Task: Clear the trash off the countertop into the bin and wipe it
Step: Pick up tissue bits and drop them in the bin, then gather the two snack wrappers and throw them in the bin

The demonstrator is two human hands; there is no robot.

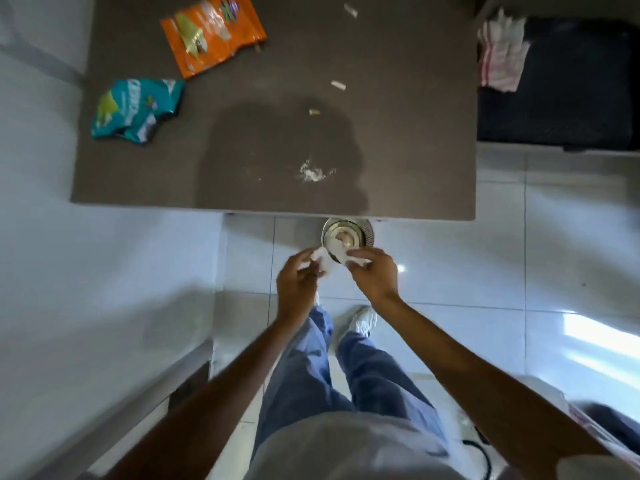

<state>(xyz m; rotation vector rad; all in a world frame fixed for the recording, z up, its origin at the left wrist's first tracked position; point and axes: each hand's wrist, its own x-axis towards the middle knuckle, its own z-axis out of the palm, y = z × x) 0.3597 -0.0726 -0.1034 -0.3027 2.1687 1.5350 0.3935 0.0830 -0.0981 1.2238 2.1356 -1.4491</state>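
The left hand point(298, 282) and the right hand point(372, 271) each pinch white paper point(322, 263) right over the small metal bin point(348, 233), likely to drop it in. The bin sits on the floor by the table point(398, 133). Farther up the table lie crumbs point(311, 173), an orange bag point(213, 32) and a blue bag point(136, 109).

Both bare forearms extend forward and downward from the lower corners of the view, converging near its centre. The left hand point(296, 282) shows its back to the camera, fingers curled inward around a small white wad point(322, 263). The right hand point(374, 273), close beside it, pinches a second white piece point(356, 259) between thumb and fingertips, though motion blur leaves the exact grip uncertain.
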